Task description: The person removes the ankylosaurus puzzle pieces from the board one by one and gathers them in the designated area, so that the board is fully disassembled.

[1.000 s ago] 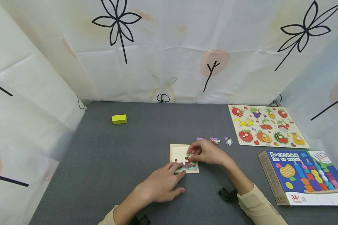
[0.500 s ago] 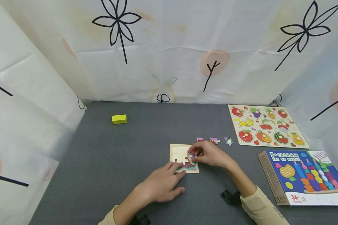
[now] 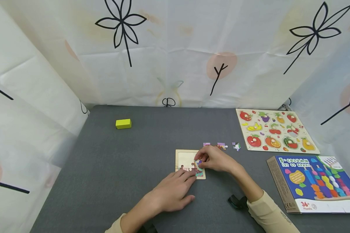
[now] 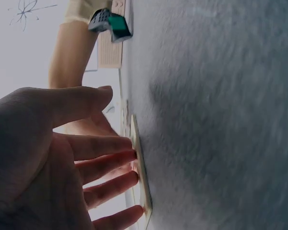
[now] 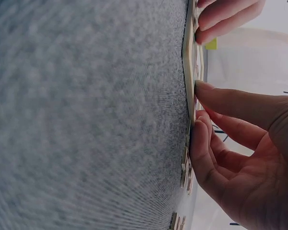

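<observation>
A small wooden jigsaw board (image 3: pixel 186 155) lies on the grey table, its lower part filled with coloured pieces and its upper left bare. My left hand (image 3: pixel 173 191) rests its extended fingers on the board's lower edge; the left wrist view shows the fingertips (image 4: pixel 134 178) against that edge. At the board's right side my right hand (image 3: pixel 217 158) pinches a colourful puzzle piece (image 3: pixel 197 162) between thumb and fingers, low over the board. The fingers partly cover this piece. Behind the right hand lie loose puzzle pieces: a purple one (image 3: pixel 206 143), another (image 3: pixel 222 146), and a whitish-green one (image 3: pixel 236 146).
A fruit peg puzzle (image 3: pixel 275 131) lies at the back right. In front of it is a blue toy box (image 3: pixel 318 184). A yellow block (image 3: pixel 123 124) sits at the back left. Printed white cloth (image 3: pixel 169 74) hangs behind and beside the table.
My left hand has slid slightly to the right along the board's lower edge. The right hand has shifted only a little and stays at the same piece.
</observation>
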A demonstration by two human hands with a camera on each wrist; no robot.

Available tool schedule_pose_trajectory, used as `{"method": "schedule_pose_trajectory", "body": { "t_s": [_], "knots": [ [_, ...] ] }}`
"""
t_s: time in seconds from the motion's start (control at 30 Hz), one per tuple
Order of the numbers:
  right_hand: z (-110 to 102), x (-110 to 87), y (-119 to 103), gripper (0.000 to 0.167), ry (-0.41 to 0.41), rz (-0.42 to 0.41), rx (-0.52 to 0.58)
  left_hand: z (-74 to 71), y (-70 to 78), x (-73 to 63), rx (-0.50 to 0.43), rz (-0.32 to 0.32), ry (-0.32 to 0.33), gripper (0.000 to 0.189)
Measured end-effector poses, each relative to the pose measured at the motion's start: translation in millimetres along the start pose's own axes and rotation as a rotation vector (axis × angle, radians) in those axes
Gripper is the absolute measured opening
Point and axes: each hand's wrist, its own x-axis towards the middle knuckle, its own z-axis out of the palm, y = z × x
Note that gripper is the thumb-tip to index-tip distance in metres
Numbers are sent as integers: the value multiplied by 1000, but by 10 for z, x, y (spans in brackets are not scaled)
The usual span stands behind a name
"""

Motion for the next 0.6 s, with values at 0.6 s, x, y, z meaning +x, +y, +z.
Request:
{"method": "schedule_pose_trajectory", "body": {
  "t_s": [0.6],
  "knots": [
    [-29, -66, -15, 13, 7, -32, 93, 34, 3, 22, -17, 21, -34, 62]
  ]
}}
